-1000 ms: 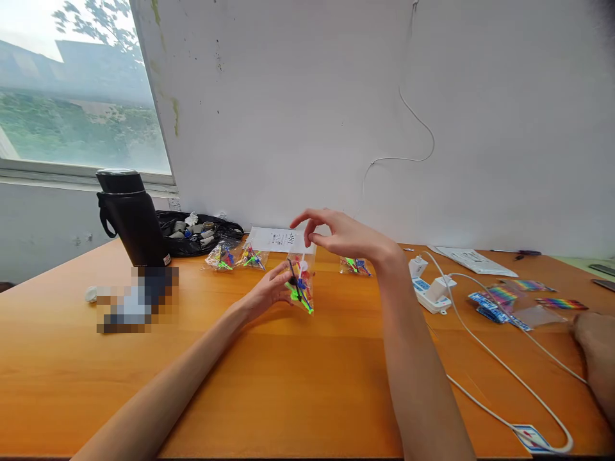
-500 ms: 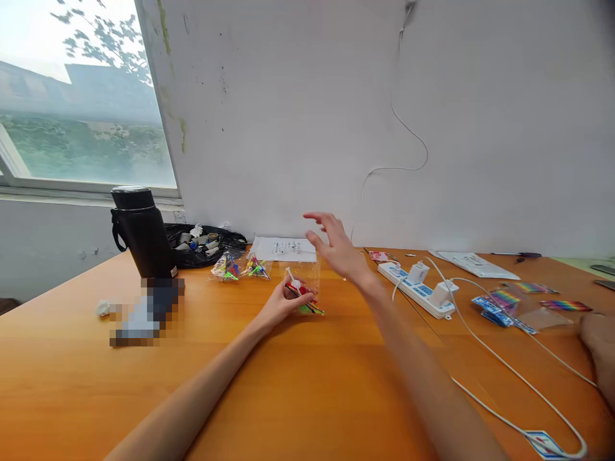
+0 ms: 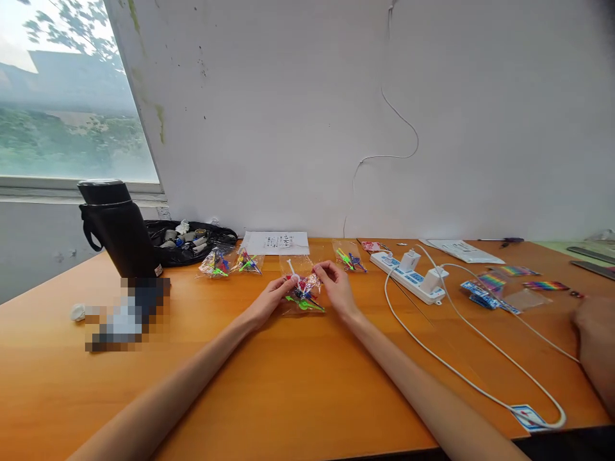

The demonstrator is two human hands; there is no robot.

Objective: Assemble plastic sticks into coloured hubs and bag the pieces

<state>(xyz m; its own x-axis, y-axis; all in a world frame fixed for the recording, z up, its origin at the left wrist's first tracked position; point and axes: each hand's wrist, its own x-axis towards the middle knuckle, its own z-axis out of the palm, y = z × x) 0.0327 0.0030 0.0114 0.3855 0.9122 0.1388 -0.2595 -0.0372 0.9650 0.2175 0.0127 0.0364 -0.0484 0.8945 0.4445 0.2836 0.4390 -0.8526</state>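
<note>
A clear plastic bag [image 3: 303, 302] with small red, white, blue and green plastic parts lies between my hands, low over the wooden table. My left hand [image 3: 270, 298] grips its left side, the thumb beside a white stick-like part [image 3: 291, 266]. At the bag's upper right, my right hand [image 3: 335, 285] pinches the plastic with thumb and fingertips. Behind my right hand lies another clear bag [image 3: 350, 257] of green and blue parts. Two similar bags, one [image 3: 216, 261] and a second [image 3: 248, 261], sit farther left.
A black bottle [image 3: 118, 227] and a black plastic bag [image 3: 225, 235] of scraps stand left. Printed paper [image 3: 275, 242] lies at the back. Right are a power strip [image 3: 408, 276], white cables [image 3: 473, 326], rainbow-coloured packets [image 3: 545, 285] and another person's hand [image 3: 596, 339].
My right hand has come down from the air to the bag and closed on its edge. The bag behind it now shows. The whole view has shifted slightly.
</note>
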